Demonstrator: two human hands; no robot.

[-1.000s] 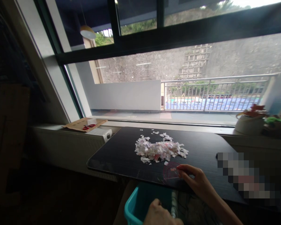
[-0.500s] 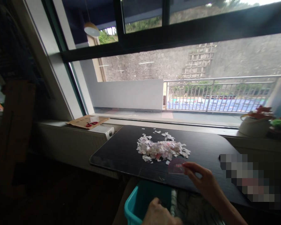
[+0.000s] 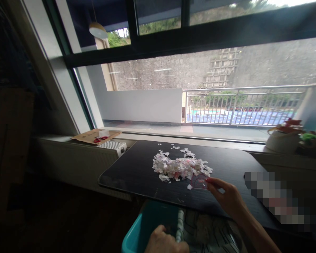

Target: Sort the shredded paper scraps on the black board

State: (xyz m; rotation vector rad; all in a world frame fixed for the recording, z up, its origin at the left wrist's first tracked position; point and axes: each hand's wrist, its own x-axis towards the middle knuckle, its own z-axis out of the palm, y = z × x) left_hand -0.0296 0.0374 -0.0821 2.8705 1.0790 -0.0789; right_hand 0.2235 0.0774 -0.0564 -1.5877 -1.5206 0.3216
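My right hand pinches a clear pinkish protractor between thumb and fingers, just above the dark table. The protractor is at the near right edge of a heap of torn white and pink paper scraps, and one loose scrap lies beside it. Below the table's front edge stands a teal bin. My left hand is closed at the bin's near right side, its fingers curled over the rim; the lower part of this hand is cut off by the frame.
Red-handled scissors lie on brown paper on the sill at left, by a radiator. A white pot stands on the sill at right. A blurred-out patch covers something at the table's right end.
The protractor in my right hand has moved up and closer to the paper heap. My left hand and the teal bin have shifted left and a little down.
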